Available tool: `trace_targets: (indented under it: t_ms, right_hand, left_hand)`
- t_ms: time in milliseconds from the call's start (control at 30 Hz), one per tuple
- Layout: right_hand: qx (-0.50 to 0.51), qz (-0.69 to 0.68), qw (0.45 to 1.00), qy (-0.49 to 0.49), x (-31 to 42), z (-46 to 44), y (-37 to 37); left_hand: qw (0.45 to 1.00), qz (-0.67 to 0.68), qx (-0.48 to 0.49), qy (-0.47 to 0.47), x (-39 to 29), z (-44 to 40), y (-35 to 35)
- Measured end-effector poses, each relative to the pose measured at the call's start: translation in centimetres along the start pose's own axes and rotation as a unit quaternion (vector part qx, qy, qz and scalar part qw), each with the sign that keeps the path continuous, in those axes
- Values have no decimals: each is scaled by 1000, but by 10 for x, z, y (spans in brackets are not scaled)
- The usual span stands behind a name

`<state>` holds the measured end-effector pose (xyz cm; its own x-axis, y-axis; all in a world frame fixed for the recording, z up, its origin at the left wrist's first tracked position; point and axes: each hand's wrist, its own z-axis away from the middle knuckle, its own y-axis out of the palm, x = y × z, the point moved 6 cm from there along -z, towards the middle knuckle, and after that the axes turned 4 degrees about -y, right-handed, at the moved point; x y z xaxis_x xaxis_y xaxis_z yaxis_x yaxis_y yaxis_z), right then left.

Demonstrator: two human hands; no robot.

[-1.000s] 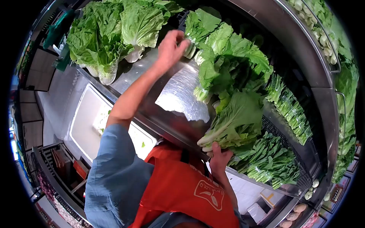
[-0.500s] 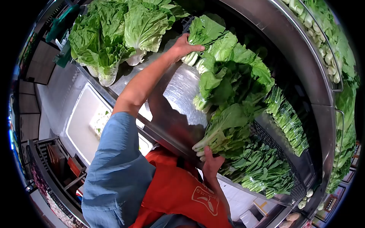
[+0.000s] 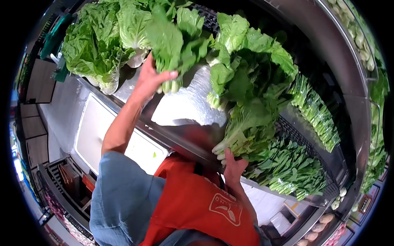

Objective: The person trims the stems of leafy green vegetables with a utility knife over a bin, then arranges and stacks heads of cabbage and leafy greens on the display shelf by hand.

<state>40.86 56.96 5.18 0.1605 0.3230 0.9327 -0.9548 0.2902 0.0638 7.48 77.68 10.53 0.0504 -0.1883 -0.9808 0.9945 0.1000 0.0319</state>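
My left hand (image 3: 150,80) is closed around the lower stems of a leafy green bunch (image 3: 167,45), which it holds over the steel counter (image 3: 184,108). Its thumb lies across the stems, and the leaves are slightly blurred. Lower right, my right hand (image 3: 234,166) grips the pale stem ends of another leafy bunch (image 3: 244,131) near the counter's front edge. Between the two hands, more greens (image 3: 236,78) lie with their stems towards me. Left of my left hand stand large lettuce-like heads (image 3: 96,49) with white bases.
A white tub (image 3: 98,127) is below the counter at left. Bundled greens (image 3: 314,112) and dark leafy greens (image 3: 291,168) lie to the right near a black crate. A curved steel rim (image 3: 349,74) borders the display. A crate (image 3: 65,176) is at lower left.
My left hand has taken hold of a bunch from the upper middle and moved it left, beside the large heads. My right hand remains at the stems of its bunch.
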Motion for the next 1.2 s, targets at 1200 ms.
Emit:
trace_targets:
  t_ms: [1200]
  right_hand:
    - [-50, 346, 904, -246, 36, -12, -4]
  left_hand:
    - [912, -366, 153, 106, 70, 114, 154]
